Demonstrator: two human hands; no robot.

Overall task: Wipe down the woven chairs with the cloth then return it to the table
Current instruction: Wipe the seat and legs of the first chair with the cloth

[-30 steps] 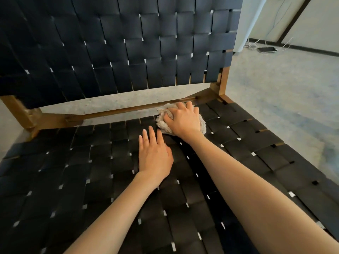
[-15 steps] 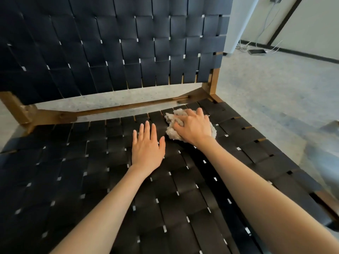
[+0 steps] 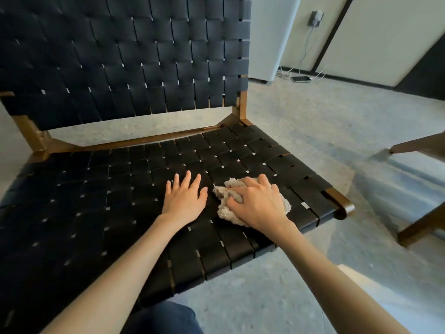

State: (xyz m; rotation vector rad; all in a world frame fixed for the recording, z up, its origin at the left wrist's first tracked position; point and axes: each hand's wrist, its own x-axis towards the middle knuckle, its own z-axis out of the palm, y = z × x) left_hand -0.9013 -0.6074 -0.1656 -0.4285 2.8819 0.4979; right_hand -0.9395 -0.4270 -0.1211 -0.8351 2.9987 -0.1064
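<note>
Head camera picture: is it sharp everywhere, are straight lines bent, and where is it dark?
In the head view, the left hand, the right hand and the cloth it grips are fairly sharp; the frame edges look softer. Wide-angle distortion bows the chair backrest. The seat is darkest at its left side; the floor is lit evenly, with no strong glare.

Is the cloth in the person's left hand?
No, the right hand grips the cloth on the woven seat, while the left hand lies flat beside it.
</note>
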